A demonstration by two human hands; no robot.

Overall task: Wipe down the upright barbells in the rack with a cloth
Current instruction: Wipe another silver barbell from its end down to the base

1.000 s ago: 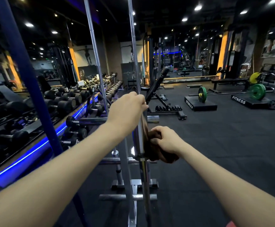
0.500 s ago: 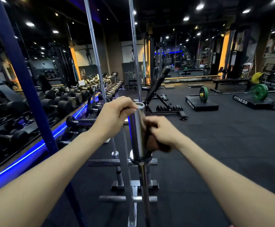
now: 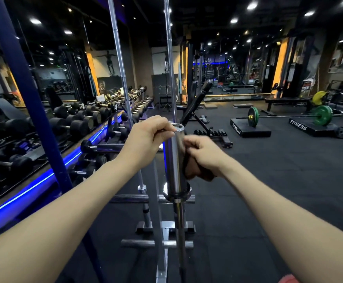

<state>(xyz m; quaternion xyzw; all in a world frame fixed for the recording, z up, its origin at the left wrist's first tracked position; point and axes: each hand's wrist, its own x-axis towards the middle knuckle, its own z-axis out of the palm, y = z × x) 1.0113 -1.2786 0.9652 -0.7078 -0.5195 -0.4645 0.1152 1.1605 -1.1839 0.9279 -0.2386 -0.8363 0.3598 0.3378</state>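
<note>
The nearest barbell (image 3: pixel 175 160) stands upright in the rack (image 3: pixel 162 233), its thick chrome sleeve rising at the centre of view, with the collar just above the rack's top crossbar. The left hand (image 3: pixel 146 139) pinches the sleeve's top rim from about nine o'clock, fingers curled over the edge, steadying it. The right hand (image 3: pixel 202 154) is clamped around a dark cloth (image 3: pixel 195 170) pressed to the sleeve's side at three o'clock; the fingers are motion-blurred, so how far the cloth wraps behind the metal is hard to say. The main risk is that the bar tips: a hard sideways rub from the right could lever it against the light top pinch and rock it toward the two thinner bars (image 3: pixel 169 58) standing at twelve o'clock, or out of its holder. The smooth chrome could also let the cloth skid, so the hand slides down onto the collar and jams the fingers. A loose cloth corner could snag at the collar. The rim under the left fingertips looks sharp-edged, so a sudden jolt might nick them.
</note>
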